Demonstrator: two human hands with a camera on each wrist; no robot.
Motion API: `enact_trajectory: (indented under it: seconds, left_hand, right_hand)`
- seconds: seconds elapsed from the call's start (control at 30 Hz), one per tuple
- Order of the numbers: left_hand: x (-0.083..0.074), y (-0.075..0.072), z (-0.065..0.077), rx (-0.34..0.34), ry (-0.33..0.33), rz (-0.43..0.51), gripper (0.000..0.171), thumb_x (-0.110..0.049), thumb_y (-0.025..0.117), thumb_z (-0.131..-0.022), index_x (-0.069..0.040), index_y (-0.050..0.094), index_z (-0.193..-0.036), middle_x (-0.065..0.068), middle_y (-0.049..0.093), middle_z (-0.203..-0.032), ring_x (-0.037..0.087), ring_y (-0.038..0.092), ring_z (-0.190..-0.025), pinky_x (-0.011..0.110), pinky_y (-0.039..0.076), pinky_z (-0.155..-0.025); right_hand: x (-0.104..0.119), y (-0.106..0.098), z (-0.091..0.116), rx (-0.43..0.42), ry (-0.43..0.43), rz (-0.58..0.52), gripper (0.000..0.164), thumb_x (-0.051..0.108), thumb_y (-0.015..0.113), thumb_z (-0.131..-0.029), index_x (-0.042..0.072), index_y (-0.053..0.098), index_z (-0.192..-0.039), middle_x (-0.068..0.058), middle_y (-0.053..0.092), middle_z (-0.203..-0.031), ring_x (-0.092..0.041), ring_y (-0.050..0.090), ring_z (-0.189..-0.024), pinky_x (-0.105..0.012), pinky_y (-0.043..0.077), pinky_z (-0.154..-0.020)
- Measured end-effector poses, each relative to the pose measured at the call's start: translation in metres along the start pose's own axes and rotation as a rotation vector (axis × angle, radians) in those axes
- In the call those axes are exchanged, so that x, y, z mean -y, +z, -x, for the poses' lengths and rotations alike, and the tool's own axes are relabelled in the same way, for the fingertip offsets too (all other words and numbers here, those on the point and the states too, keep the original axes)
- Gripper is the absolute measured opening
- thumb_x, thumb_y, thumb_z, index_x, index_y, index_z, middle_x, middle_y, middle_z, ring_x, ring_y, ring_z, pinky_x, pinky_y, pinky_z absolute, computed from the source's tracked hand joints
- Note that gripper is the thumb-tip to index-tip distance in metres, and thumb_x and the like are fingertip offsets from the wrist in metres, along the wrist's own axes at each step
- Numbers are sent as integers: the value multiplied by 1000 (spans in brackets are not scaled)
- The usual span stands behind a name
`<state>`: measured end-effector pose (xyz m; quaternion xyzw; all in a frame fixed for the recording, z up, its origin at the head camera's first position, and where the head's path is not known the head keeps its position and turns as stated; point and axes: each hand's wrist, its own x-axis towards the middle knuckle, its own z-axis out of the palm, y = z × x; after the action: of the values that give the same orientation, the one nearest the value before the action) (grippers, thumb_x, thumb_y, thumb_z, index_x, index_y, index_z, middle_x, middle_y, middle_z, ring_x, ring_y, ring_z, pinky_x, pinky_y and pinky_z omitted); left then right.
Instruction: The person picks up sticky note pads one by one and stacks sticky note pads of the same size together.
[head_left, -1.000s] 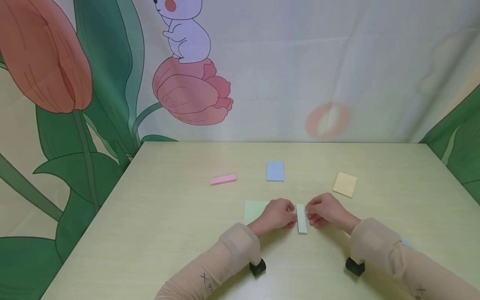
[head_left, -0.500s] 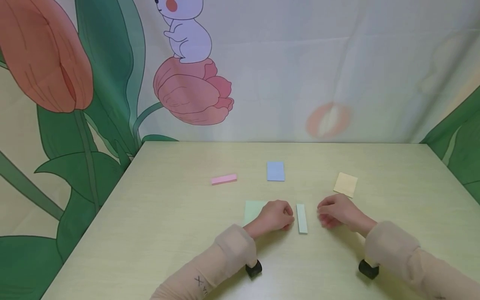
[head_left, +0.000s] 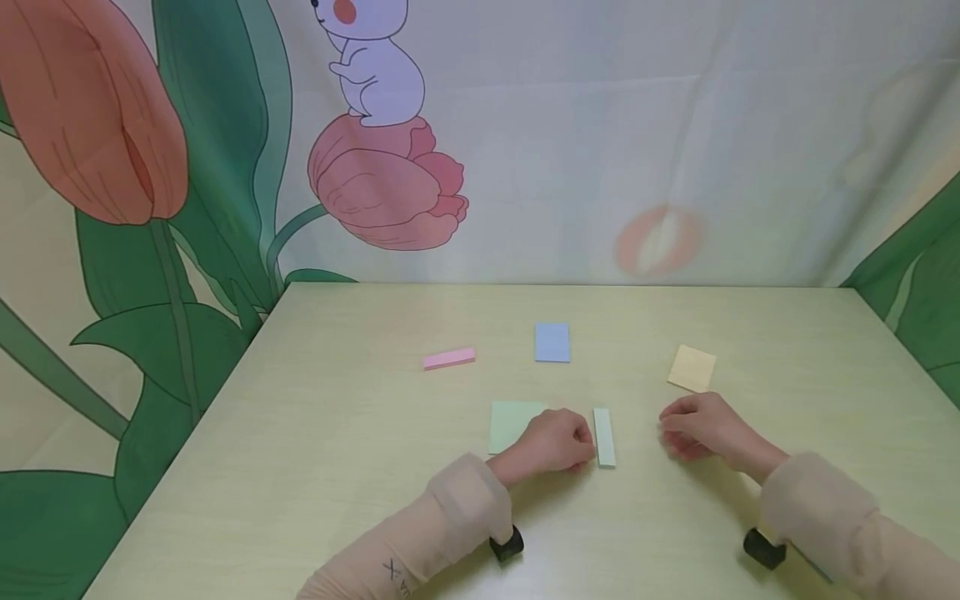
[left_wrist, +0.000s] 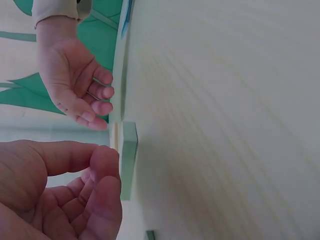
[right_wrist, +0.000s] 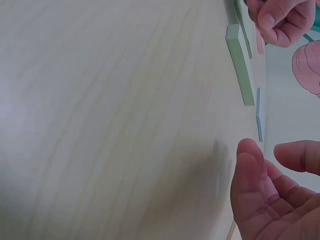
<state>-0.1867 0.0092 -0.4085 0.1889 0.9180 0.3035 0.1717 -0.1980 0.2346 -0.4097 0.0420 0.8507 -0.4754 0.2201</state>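
Note:
A narrow pale green pad [head_left: 604, 438], like a block of sticky notes, lies lengthwise on the table. Just left of it is my left hand [head_left: 555, 440], its fingers curled and its thumb tip against the index finger, with nothing between them; the knuckles come right up to the pad's side. A square light green pad [head_left: 513, 425] is partly covered by this hand. My right hand [head_left: 703, 427] hovers farther right, in front of the yellow square pad [head_left: 692, 367]. In the right wrist view its thumb and fingers [right_wrist: 249, 167] stand apart and hold nothing.
Behind the hands lie a narrow pink pad [head_left: 449, 359] and a blue rectangular pad [head_left: 552, 342]. The edge of another flat thing [head_left: 813, 564] shows under the right sleeve. A printed flower curtain [head_left: 540, 167] hangs along the table's back edge.
My right hand has drawn away to the right from the narrow green pad. The left hand has backed off slightly, then returned beside it, a little lower. The pads lie where they were.

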Motion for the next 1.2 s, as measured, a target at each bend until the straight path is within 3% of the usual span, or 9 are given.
enact_trajectory:
  seconds: [0.17, 0.43, 0.7, 0.87, 1.07, 1.2]
  left_hand:
    - [-7, 4, 4, 30, 41, -11, 23, -16, 58, -79, -13, 55, -56, -7, 49, -46, 5, 41, -46, 15, 30, -47]
    - [-20, 8, 10, 73, 31, 15, 23, -17, 59, -80, -12, 61, -58, -6, 58, -50, 4, 51, -46, 15, 36, -48]
    - [-25, 15, 11, 104, 61, 26, 21, -17, 60, -81, -12, 62, -61, -6, 60, -53, 4, 52, -48, 15, 36, -49]
    - [-26, 19, 8, 137, 86, 50, 14, -17, 60, -81, -15, 60, -67, -9, 57, -55, 3, 52, -50, 15, 37, -48]
    - [-27, 23, 5, 191, 167, 98, 2, -16, 61, -81, -14, 62, -81, -8, 60, -65, 2, 54, -55, 14, 40, -52]
    - [-27, 24, 3, 218, 206, 107, 11, -17, 60, -82, -12, 63, -91, -9, 62, -73, -1, 54, -61, 13, 42, -56]
  right_hand:
    - [-3, -5, 6, -13, 3, 6, 32, 13, 49, -86, -10, 51, -108, -5, 61, -79, -11, 59, -64, -29, 51, -62]
    - [-8, -19, 15, -15, -25, 19, 34, 14, 50, -86, -11, 51, -108, -5, 62, -81, -11, 59, -67, -29, 52, -64]
    - [-16, -33, 24, 7, 12, 65, 35, 17, 50, -88, -10, 51, -110, -8, 62, -88, -12, 58, -69, -29, 52, -66]
    - [-21, -43, 31, 9, 26, 113, 37, 19, 50, -88, -10, 51, -110, -10, 63, -91, -14, 59, -71, -30, 51, -66]
    - [-32, -58, 35, -14, 73, 146, 39, 20, 49, -88, -11, 50, -111, -12, 63, -93, -13, 59, -73, -31, 51, -66]
    - [-42, -65, 39, -24, 93, 157, 40, 21, 51, -87, -12, 50, -110, -8, 64, -90, -12, 57, -73, -31, 50, -66]
